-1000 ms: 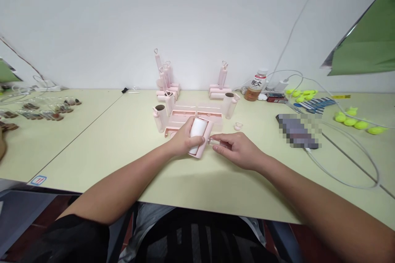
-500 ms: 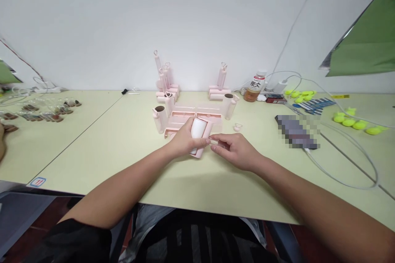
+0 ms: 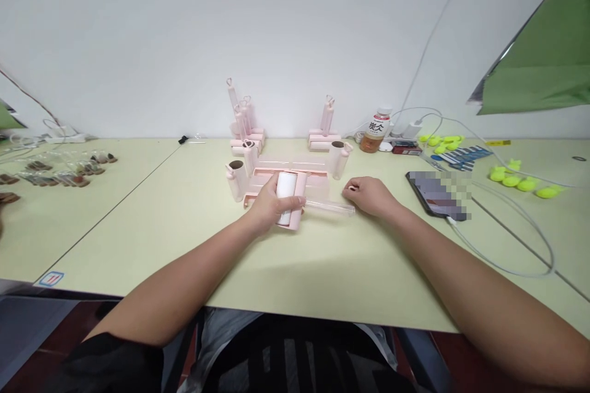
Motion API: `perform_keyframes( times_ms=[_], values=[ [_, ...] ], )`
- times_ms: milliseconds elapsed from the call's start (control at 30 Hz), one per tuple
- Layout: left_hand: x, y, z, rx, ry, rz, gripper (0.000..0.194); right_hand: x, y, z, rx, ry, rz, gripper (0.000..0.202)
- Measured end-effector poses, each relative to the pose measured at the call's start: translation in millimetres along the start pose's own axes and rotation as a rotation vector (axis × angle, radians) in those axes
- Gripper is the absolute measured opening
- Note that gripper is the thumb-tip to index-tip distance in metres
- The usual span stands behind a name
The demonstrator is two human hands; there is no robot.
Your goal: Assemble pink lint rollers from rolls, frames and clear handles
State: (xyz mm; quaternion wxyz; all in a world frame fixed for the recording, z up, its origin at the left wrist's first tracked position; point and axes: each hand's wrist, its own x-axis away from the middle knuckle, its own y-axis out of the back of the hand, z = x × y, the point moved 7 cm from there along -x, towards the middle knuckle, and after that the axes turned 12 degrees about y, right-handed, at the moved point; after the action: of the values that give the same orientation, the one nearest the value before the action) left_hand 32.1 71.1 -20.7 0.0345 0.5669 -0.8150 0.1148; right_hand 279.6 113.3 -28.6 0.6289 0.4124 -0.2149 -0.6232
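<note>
My left hand (image 3: 268, 207) is closed around a pink lint roller (image 3: 298, 215) with a white paper roll (image 3: 286, 190) on it. A clear tube handle (image 3: 334, 206) sticks out from the roller towards the right. Beyond the tube's far end, my right hand (image 3: 372, 198) pinches a small pink cap (image 3: 353, 188), mostly hidden by the fingers. Behind the roller lie pink trays and clear covers (image 3: 318, 181), partly covered by my left hand. Upright rolls with pink handles stand at both sides, a left one (image 3: 236, 181) and a right one (image 3: 338, 159).
Stacked pink rollers (image 3: 249, 135) stand by the wall, with more to their right (image 3: 325, 138). A drink bottle (image 3: 375, 130), a phone (image 3: 436, 195) on a white cable and yellow figures (image 3: 511, 179) lie rightward. Small wrapped items (image 3: 69, 172) lie far left.
My right hand has let go of the clear tube and moved right, onto the small pink cap that lay on the table. The tube now shows at full length beside the roller.
</note>
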Motion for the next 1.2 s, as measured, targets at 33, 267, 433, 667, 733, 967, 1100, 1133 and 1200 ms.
perform_keyframes(
  times_ms=[33, 267, 433, 667, 733, 967, 1100, 1133, 1200],
  values=[
    [0, 1.4, -1, 0.019, -0.009, -0.016, 0.057, 1, 0, 1, -0.011, -0.012, -0.003, 0.011],
    [-1, 11.1, -7, 0.148, -0.019, -0.139, 0.060, 15, 3, 30, -0.936, 0.006, -0.079, 0.033],
    [0, 10.9, -8, 0.147, -0.028, -0.135, 0.059, 25, 3, 49, -1.086, 0.026, -0.101, 0.032],
    [0, 13.8, -6, 0.114, -0.031, -0.143, 0.060, 29, 0, 54, -1.116, 0.018, -0.111, 0.031],
    [0, 13.0, -5, 0.111, -0.035, -0.136, 0.061, 31, -2, 57, -1.135, 0.033, -0.089, 0.030],
    [-1, 9.0, -3, 0.053, -0.054, -0.113, 0.060, 45, -20, 80, -1.256, 0.034, 0.208, 0.040],
    [1, 7.2, -4, 0.027, -0.078, -0.117, 0.059, 47, -21, 84, -1.329, 0.017, 0.261, 0.049],
    [2, 6.9, -4, 0.022, -0.078, -0.127, 0.059, 47, -21, 85, -1.347, 0.024, 0.260, 0.047],
    [3, 6.3, -3, 0.015, -0.081, -0.153, 0.059, 46, -20, 85, -1.379, 0.036, 0.238, 0.043]
  ],
)
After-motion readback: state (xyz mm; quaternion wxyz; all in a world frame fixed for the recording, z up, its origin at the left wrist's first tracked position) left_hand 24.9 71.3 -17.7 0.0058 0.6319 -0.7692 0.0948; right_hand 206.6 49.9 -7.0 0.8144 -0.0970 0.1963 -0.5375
